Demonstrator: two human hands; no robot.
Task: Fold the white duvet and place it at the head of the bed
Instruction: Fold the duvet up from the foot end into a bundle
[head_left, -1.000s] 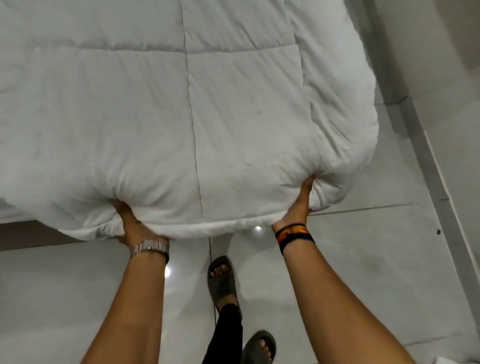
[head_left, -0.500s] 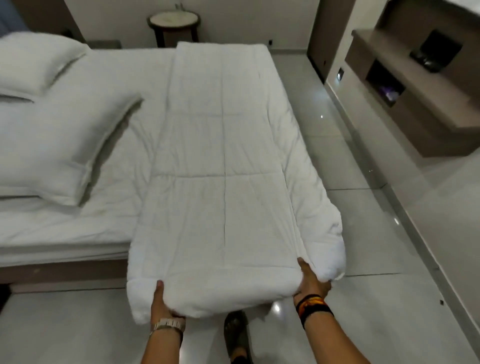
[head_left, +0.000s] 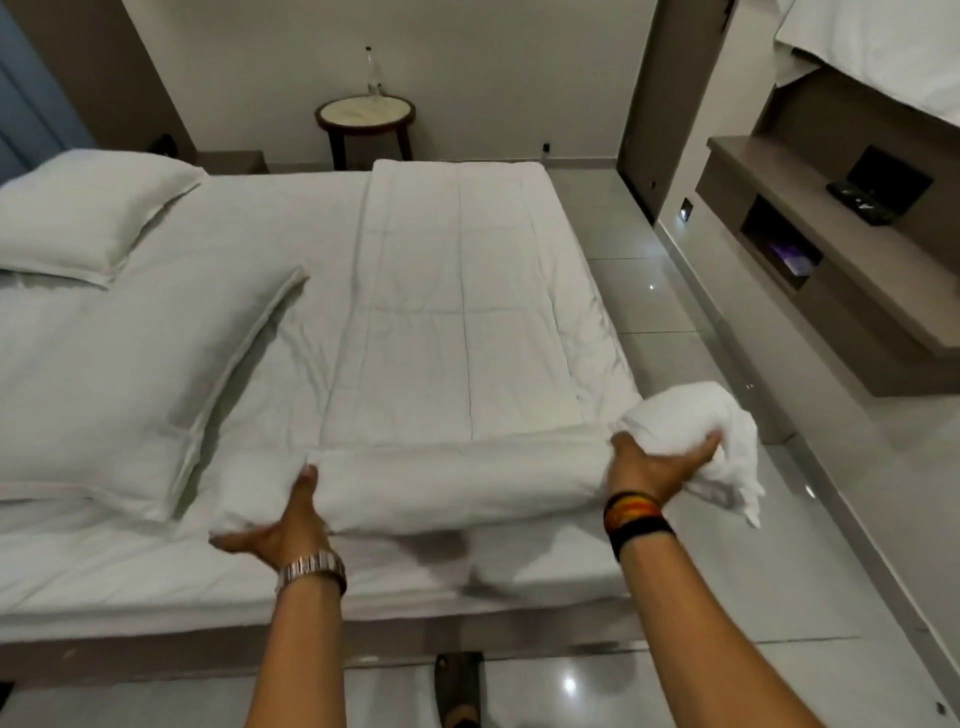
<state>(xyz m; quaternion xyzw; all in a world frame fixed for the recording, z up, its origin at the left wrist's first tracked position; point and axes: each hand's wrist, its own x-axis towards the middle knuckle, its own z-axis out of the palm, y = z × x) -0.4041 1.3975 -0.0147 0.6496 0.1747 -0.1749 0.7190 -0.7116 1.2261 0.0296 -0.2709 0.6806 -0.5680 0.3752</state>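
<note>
The white duvet (head_left: 457, 312) lies as a long folded strip along the right side of the bed (head_left: 156, 582), running away from me. Its near end is turned over into a thick roll across the strip. My left hand (head_left: 280, 525), with a metal watch on the wrist, grips the left end of that roll. My right hand (head_left: 660, 462), with dark and orange wristbands, holds a bunched corner of the duvet (head_left: 691, 415) lifted past the bed's right edge.
Two white pillows (head_left: 109, 384) lie on the left half of the bed. A round side table (head_left: 366, 111) with a bottle stands beyond the bed. A wall shelf unit (head_left: 831, 270) runs along the right. Tiled floor lies between bed and shelf. My sandalled foot (head_left: 460, 691) is below.
The near end of the duvet has been lifted from over the bed's edge and turned forward onto the strip. Both hands moved up and away from me with it.
</note>
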